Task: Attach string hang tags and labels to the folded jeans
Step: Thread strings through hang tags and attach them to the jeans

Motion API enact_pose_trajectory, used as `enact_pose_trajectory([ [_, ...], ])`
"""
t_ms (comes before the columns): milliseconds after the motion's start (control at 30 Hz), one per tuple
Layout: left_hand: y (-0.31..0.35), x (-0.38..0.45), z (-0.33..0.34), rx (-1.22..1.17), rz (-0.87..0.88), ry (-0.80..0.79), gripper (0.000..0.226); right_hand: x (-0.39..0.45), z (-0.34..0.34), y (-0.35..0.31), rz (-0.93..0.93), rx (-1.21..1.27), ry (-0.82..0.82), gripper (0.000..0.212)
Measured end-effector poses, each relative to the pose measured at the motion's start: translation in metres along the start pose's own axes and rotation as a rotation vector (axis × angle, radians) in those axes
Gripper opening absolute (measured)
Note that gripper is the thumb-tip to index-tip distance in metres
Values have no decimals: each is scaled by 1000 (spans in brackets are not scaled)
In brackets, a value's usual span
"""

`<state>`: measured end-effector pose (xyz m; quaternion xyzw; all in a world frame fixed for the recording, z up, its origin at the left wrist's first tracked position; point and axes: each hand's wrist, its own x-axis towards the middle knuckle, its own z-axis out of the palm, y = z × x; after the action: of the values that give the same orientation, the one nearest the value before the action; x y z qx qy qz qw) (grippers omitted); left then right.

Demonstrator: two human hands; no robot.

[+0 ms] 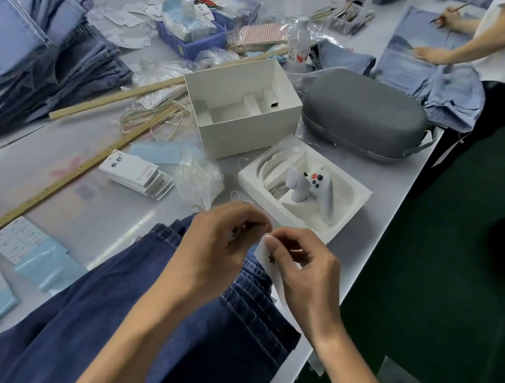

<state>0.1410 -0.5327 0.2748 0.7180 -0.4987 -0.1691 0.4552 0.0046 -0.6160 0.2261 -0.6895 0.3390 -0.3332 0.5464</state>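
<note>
Folded jeans [119, 318] on grey table [89, 202], right hand [304, 272] grip pinching hang tag [264, 252], left hand [219, 235] pinching string.

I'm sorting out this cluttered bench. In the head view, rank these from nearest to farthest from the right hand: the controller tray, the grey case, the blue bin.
From the right hand:
1. Controller tray, just beyond the hand, at the table's right edge.
2. Grey case, farther back on the right.
3. Blue bin, far back, to the left.
</note>
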Motion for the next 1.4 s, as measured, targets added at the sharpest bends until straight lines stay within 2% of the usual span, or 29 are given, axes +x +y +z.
enact_pose_trajectory([
  [67, 1, 0, 1, 137, 42, 11, 9, 3, -4, -6, 108, 195, -39, 5],
  [167, 4, 0, 1, 227, 51, -5, 5, 3, -10, -12, 252, 443, -56, 16],
  [333, 7, 2, 1, 192, 66, -24, 4, 3, -8, -12, 322, 478, 19, 15],
  [467, 6, 2, 1, 205, 74, -67, 6, 3, -8, -13, 335, 578, -11, 12],
  [700, 6, 6, 3, 249, 80, -135, 11, 0, -6, -16, 312, 508, -14, 24],
  [900, 6, 5, 4, 258, 67, -114, 12, -1, -7, -18, 281, 413, -9, 14],
  [1100, 0, 4, 5, 247, 91, -93, 10, -1, -4, -18, 284, 395, -19, 15],
  [1167, -3, 4, 7, 223, 119, -43, 8, -1, -4, -19, 296, 426, -10, 15],
  [1267, -6, 3, 16, 124, 138, 70, 2, 1, -4, -22, 368, 607, -3, 14],
  [1400, -14, 3, 26, -188, -40, 147, 14, 4, -5, -25, 431, 704, 10, 11],
])
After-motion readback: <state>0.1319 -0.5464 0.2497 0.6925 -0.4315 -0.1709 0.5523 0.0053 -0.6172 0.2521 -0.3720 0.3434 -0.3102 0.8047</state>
